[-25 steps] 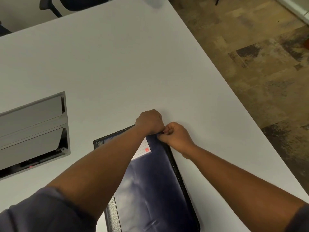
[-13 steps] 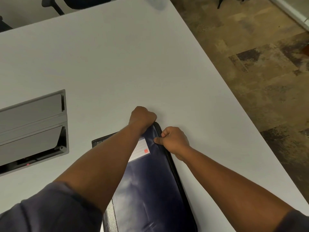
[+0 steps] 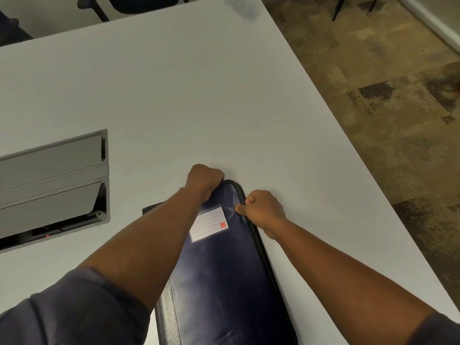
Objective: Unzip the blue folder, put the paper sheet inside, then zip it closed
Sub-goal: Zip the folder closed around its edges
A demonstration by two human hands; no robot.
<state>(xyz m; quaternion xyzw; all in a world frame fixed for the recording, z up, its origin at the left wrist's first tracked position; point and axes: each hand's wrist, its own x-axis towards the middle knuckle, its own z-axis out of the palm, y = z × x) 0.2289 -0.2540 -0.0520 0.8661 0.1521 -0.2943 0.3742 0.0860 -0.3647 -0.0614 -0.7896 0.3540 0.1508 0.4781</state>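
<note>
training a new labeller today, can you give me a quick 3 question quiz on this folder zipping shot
1. True or false: the left hand grips the far corner of the blue folder.
2. Where is the right hand? A) flat on the white table B) pinching at the zipper edge on the folder's right side C) lifted in the air
3. What is the pale rectangle with lines and a small red mark on the folder's cover?

Key
1. True
2. B
3. A label card in a clear pocket; its lines look blank.
</note>
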